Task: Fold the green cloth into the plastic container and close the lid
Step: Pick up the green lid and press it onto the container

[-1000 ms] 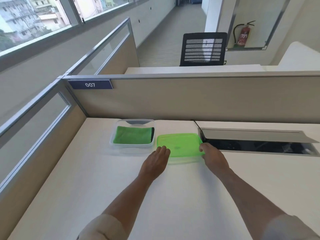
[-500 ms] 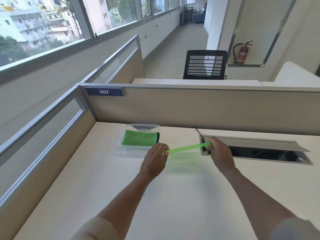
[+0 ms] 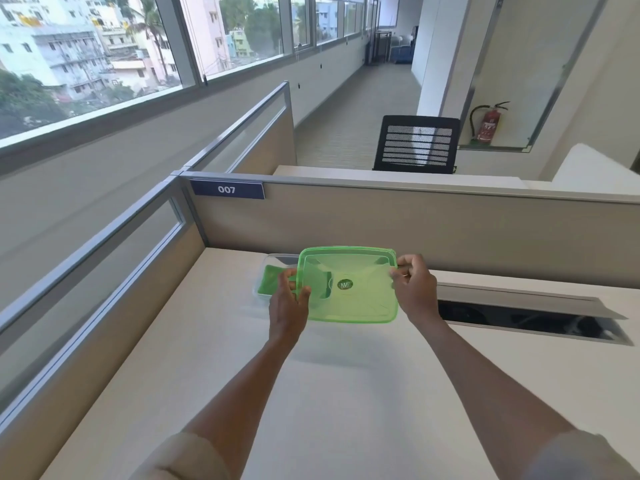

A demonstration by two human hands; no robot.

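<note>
A translucent green lid point(image 3: 349, 285) with a round sticker in its middle is held in the air, tilted so its face points at me. My left hand point(image 3: 289, 301) grips its left edge and my right hand point(image 3: 412, 289) grips its right edge. Behind the lid's left part, the clear plastic container point(image 3: 268, 261) stands on the desk near the back partition. The folded green cloth point(image 3: 272, 280) lies inside it, mostly hidden by the lid and my left hand.
The white desk point(image 3: 329, 393) is walled by beige partitions at the back point(image 3: 415, 220) and left point(image 3: 104, 306). An open cable tray with a raised flap point(image 3: 519, 306) is sunk into the desk on the right, close to my right hand.
The lid lay flat on the desk, was lifted edge-on by both hands, and is now tilted up facing me and shifted left, partly in front of the container.
</note>
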